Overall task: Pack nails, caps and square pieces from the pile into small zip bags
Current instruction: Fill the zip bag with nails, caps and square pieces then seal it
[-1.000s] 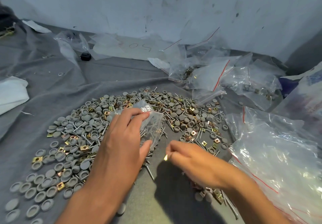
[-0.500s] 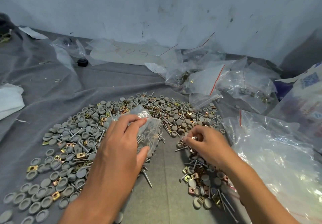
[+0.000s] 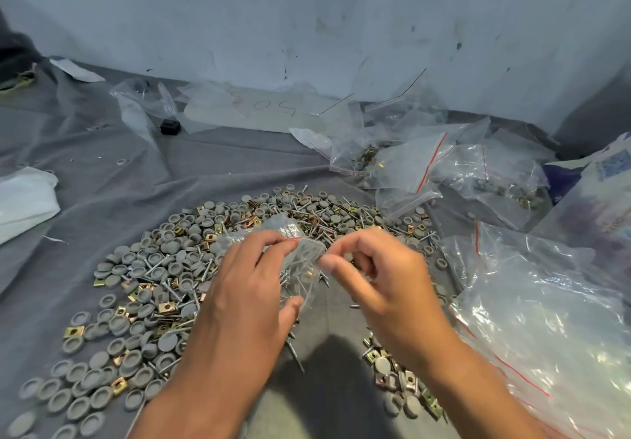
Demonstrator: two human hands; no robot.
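Note:
A wide pile [image 3: 164, 278] of grey round caps, nails and brass square pieces covers the grey cloth in front of me. My left hand [image 3: 246, 288] pinches a small clear zip bag [image 3: 300, 254] by its red-lined mouth; nails show inside it. My right hand [image 3: 379, 278] sits at the bag's opening with curled fingers around a grey cap [image 3: 348, 256]. A smaller heap of caps and square pieces [image 3: 399, 380] lies under my right forearm. A loose nail [image 3: 295, 353] rests below my left hand.
Several zip bags [image 3: 420, 162], some filled, lie at the back right. A big clear plastic bag [image 3: 546, 319] fills the right side. White paper marked "50" [image 3: 259, 110] and a black cap [image 3: 170, 127] sit near the wall. White cloth [image 3: 24, 199] lies far left.
My right hand left the pile on the right and came back to the bag's mouth holding a cap. My left hand kept holding the bag, raised slightly.

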